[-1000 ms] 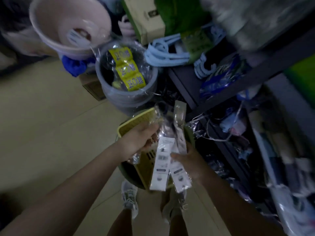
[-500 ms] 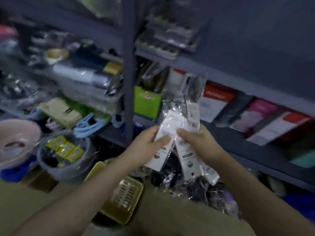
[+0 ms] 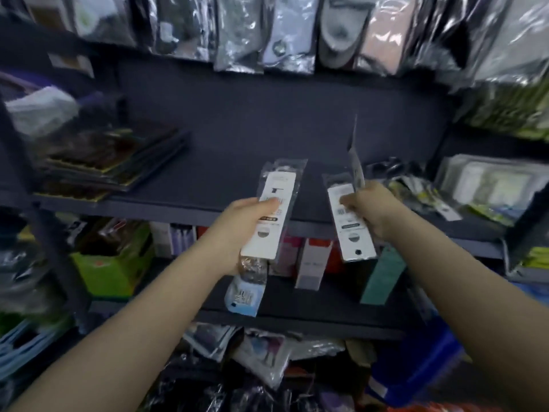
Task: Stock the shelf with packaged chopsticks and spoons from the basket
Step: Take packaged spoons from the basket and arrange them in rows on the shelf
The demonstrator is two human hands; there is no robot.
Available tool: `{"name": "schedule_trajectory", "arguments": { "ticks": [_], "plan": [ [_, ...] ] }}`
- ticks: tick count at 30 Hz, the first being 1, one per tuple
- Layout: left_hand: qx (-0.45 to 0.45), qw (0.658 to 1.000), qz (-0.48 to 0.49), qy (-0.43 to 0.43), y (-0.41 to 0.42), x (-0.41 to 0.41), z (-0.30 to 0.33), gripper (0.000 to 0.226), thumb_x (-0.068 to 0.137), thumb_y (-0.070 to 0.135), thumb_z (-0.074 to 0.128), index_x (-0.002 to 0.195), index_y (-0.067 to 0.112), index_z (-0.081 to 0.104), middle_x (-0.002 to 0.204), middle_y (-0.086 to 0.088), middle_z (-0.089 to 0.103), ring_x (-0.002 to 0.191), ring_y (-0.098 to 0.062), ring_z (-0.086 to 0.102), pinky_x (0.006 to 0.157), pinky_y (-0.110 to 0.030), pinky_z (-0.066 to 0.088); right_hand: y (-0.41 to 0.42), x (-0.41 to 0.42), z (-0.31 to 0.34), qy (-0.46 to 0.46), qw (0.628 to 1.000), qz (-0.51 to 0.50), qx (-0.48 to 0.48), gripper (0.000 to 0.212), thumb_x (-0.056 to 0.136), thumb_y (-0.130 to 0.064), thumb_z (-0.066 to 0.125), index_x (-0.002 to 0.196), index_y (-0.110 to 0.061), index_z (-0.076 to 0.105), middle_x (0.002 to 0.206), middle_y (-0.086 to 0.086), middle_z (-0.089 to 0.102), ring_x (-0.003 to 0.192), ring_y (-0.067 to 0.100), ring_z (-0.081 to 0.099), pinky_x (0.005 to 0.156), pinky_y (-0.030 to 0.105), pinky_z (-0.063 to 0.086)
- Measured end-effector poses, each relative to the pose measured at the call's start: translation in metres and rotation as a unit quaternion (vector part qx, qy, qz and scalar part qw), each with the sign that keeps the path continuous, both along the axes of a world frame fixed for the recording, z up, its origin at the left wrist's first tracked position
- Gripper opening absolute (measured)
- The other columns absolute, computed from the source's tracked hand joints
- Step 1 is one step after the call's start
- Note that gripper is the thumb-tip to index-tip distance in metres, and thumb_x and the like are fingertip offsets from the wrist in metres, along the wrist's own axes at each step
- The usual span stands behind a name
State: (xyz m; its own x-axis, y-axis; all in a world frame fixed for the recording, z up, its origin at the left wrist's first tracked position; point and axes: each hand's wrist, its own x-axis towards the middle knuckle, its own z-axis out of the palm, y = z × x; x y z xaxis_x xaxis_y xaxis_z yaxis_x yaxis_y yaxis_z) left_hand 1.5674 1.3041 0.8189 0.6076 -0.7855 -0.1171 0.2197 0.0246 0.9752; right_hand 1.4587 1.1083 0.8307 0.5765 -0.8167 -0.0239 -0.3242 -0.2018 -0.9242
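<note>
My left hand grips a long clear packet with a white card, and a second packet with a pale blue label hangs below it in the same hand. My right hand holds another white-carded packet, with a thin one standing edge-on above the fingers. Both hands are raised side by side, a little apart, just in front of the dark shelf board. The basket is out of sight.
A stack of flat dark packages lies on the shelf's left part, and wrapped goods on its right. Bagged items hang above. Boxes stand on the shelf below. A blue crate sits low right.
The view has swung up from the floor and basket to the shelf. My hands have moved apart, splitting the packets between them, and risen to the shelf's front edge.
</note>
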Motion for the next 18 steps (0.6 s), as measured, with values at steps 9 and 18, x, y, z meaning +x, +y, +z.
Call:
{"name": "schedule_trajectory", "arguments": {
  "ticks": [9, 18],
  "plan": [
    [0.024, 0.998, 0.031, 0.040, -0.096, 0.015, 0.024, 0.010, 0.089, 0.002, 0.050, 0.085, 0.005, 0.060, 0.057, -0.003, 0.071, 0.053, -0.013, 0.068, 0.052, -0.025, 0.058, -0.098, 0.047, 0.012, 0.010, 0.999, 0.031, 0.036, 0.010, 0.086, -0.009, 0.060, 0.085, 0.000, 0.055, 0.066, 0.007, 0.050, 0.054, 0.019, 0.045, 0.045, 0.024, 0.036],
    [0.142, 0.971, -0.015, -0.193, -0.177, 0.062, 0.021, 0.027, 0.087, -0.001, 0.054, 0.113, -0.004, 0.057, 0.100, -0.016, 0.067, 0.075, -0.020, 0.064, 0.066, -0.028, 0.053, -0.127, 0.047, -0.017, 0.235, 0.936, 0.195, -0.174, 0.042, 0.096, -0.039, 0.040, 0.088, -0.004, 0.060, 0.083, 0.007, 0.053, 0.075, 0.019, 0.049, 0.072, 0.031, 0.041]
  ]
}}
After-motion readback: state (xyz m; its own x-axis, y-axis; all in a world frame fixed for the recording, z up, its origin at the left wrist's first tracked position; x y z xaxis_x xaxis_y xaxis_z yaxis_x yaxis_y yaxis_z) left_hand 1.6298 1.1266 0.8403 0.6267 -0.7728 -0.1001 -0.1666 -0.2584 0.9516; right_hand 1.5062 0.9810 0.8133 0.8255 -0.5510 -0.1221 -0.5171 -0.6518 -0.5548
